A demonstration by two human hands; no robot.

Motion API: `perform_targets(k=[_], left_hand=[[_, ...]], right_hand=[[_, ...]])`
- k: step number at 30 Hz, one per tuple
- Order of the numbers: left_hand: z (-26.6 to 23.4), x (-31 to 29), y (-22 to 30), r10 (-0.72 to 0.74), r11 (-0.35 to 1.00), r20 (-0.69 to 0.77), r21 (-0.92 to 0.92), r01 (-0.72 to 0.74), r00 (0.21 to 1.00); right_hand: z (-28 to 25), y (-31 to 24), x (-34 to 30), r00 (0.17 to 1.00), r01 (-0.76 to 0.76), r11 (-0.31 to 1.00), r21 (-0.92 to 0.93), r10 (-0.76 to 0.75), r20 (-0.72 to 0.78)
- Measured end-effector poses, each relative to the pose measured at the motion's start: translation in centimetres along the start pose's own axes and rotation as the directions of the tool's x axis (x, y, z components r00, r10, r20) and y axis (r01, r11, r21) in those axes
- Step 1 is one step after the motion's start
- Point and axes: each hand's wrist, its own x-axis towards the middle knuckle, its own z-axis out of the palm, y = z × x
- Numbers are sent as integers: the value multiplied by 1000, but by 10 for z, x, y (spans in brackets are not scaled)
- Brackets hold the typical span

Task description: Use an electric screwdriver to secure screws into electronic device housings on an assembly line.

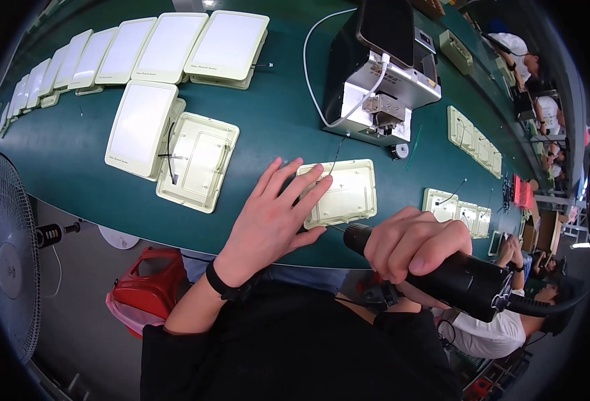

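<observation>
A cream plastic housing [348, 190] lies on the green table in front of me, a thin cable reaching past its far edge. My left hand [268, 217] rests at its left side, fingers spread over the edge and the thumb by the near corner. In my right hand [418, 244] is a black electric screwdriver [468, 287], held almost level. Its thin bit points left to the housing's near edge; whether the tip touches is unclear. Left of my left hand lies an open cream shell [204, 164] with a dark cable, beside a white-faced panel [141, 127].
A row of white-faced panels [171, 47] runs along the far left. Beyond the housing stands a black and silver machine [388, 100] with a white cable. More cream shells [472, 144] lie to the right. A fan [7, 260] and a red chair [148, 287] stand at the left; people sit at right.
</observation>
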Motion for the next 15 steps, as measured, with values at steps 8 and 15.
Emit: perform_targets(k=[8,15], left_hand=[[2,0,-1,-19,1000,-11,-23,19,1000],[4,-2,0,-19,1000,-22,-18,19,1000]], right_hand=[[6,9,-1,999,1,1000,-4,-1,-35],[19,11,-6,994,-24,999,-46,19,-105]])
